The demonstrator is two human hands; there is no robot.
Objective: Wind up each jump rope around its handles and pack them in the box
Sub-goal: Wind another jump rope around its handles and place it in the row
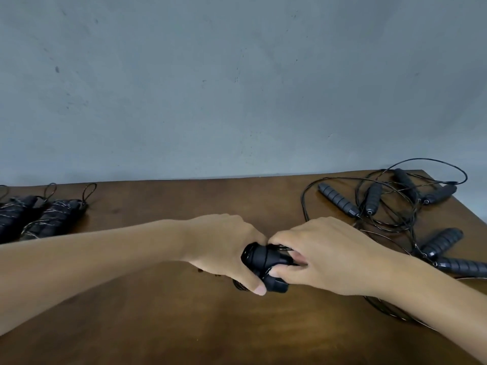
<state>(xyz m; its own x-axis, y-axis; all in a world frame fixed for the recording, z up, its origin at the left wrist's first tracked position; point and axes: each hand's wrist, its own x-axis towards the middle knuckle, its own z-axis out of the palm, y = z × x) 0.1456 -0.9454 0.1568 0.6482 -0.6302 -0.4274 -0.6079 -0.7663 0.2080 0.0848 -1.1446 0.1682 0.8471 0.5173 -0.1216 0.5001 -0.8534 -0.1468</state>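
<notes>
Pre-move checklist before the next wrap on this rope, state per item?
1. Left hand grips the handle pair: ok.
2. Right hand grip on the handles' other end: ok.
3. Cord feeding freely from under the right wrist: cannot tell.
4. Held rope free of the unwound pile: cannot tell, cords overlap.
5. Finished bundles out of the way at far left: ok.
6. Box in view: not ok.

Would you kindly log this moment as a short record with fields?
left hand: grips paired handles
right hand: holds the handles' other end, cord at fingers
wound ropes: two bundles, table's left
loose ropes: tangled, table's right
table: brown wood
box: not in view
</notes>
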